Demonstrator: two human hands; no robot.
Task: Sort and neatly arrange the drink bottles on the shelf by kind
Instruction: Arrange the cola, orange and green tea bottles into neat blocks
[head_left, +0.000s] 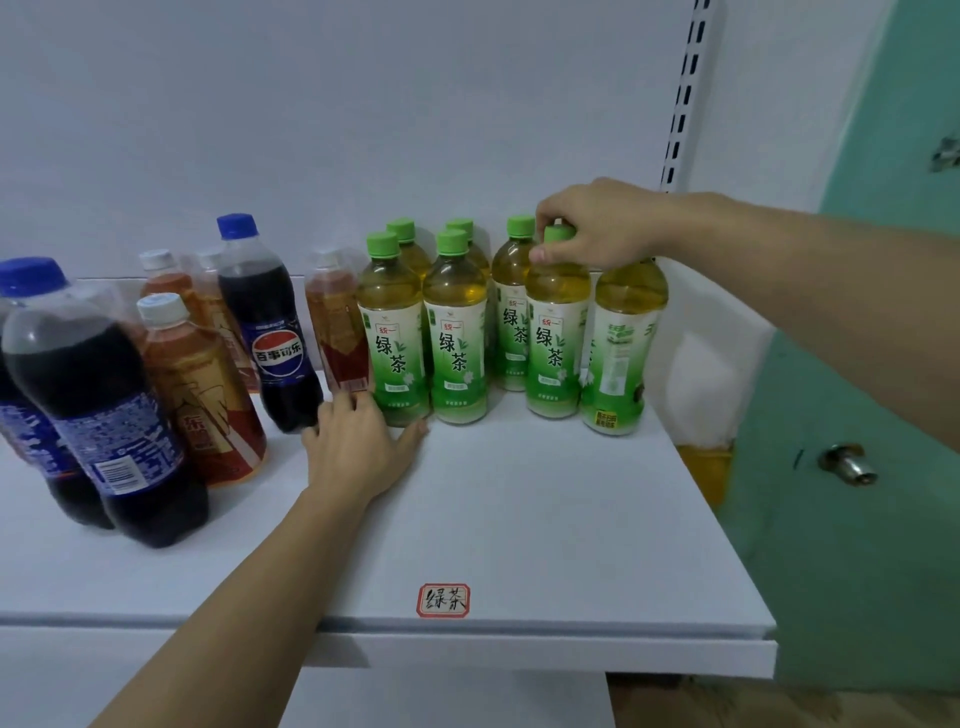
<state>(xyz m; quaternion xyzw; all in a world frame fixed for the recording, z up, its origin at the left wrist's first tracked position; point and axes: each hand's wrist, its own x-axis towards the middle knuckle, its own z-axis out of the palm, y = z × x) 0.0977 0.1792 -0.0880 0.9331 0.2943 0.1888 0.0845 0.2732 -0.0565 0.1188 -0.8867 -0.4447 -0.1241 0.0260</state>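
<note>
The right hand (597, 228) reaches in from the right and grips the green cap of a green tea bottle (557, 332), fingers (545, 253) curled round the cap — the bottle stands upright on the white shelf (519, 509). Just to its right stands another green tea bottle (623, 348) with its back label turned forward, its cap hidden behind the hand. More green tea bottles (426, 322) stand close together to the left, two in front and two behind, and one more at the back beside the held bottle. The left hand (363, 447) lies flat on the shelf, fingers straight and relaxed, holding nothing, its fingertips touching the foot of a brown tea bottle (340, 332) and its thumb near the base of the nearest green tea bottle. Further left a cola bottle (270, 332) with a blue cap stands upright — beyond it are more brown tea bottles (200, 384) and two larger cola bottles (88, 400) at the shelf's left end. A small red-edged label (443, 600) is stuck near the shelf's front edge. A green door (857, 467) with a metal knob is on the right.
</note>
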